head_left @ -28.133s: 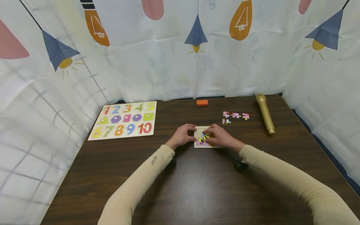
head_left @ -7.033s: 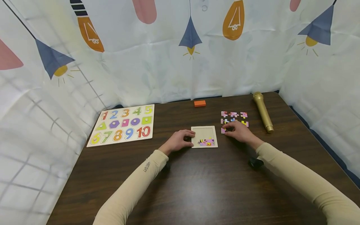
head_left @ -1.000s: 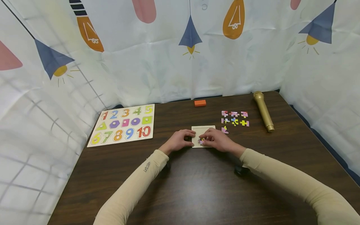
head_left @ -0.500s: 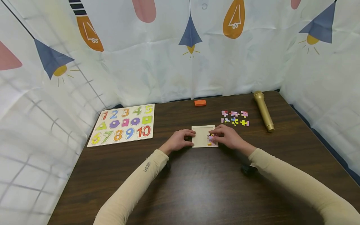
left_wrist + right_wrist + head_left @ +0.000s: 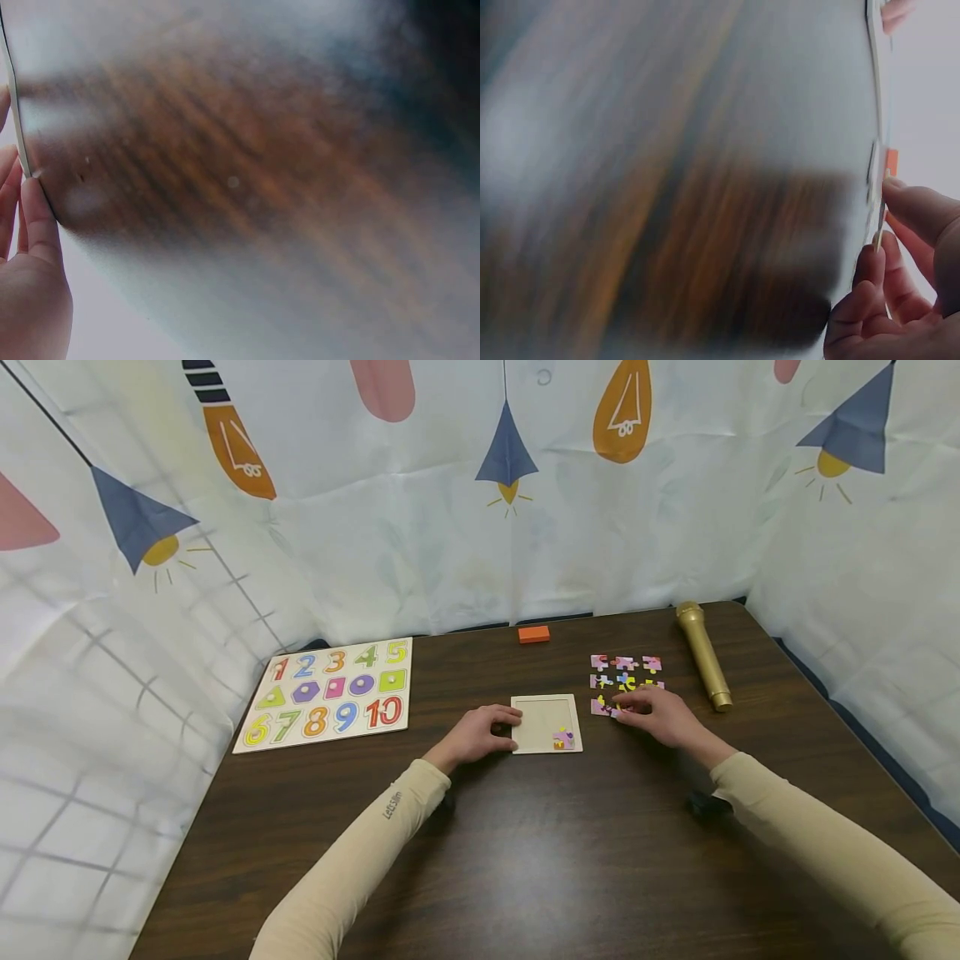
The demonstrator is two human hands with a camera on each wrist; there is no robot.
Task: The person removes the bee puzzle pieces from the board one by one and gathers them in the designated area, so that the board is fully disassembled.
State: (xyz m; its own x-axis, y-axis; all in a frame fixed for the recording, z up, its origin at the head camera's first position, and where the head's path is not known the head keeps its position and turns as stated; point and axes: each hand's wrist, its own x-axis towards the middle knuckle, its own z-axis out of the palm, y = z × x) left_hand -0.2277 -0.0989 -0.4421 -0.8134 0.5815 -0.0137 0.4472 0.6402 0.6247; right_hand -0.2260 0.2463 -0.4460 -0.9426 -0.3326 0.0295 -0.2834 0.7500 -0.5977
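Note:
A small square wooden puzzle tray (image 5: pixel 534 743) lies mid-table, with one pink-and-yellow jigsaw piece (image 5: pixel 563 740) in its lower right corner. My left hand (image 5: pixel 477 735) holds the tray's left edge, thumb low and fingers above; in the left wrist view the thumb (image 5: pixel 41 217) meets that edge. To the right of the tray, my right hand (image 5: pixel 660 714) pinches a jigsaw piece (image 5: pixel 616 713), mostly hidden by the fingertips. It is low over the table beside a pink piece (image 5: pixel 598 706). Further pieces lie in rows behind, such as a pink one (image 5: pixel 624 663).
A number board (image 5: pixel 322 693) with coloured numerals and shapes lies at the left. An orange block (image 5: pixel 534 634) sits near the back edge. At the right back lies a gold microphone (image 5: pixel 703 656). A white patterned curtain (image 5: pixel 442 527) surrounds the dark wooden table (image 5: pixel 510 860).
Since the oldest frame, pieces have left the tray for rows on the table. In the last second my right hand moved right from the tray with a piece; my left hand stayed put.

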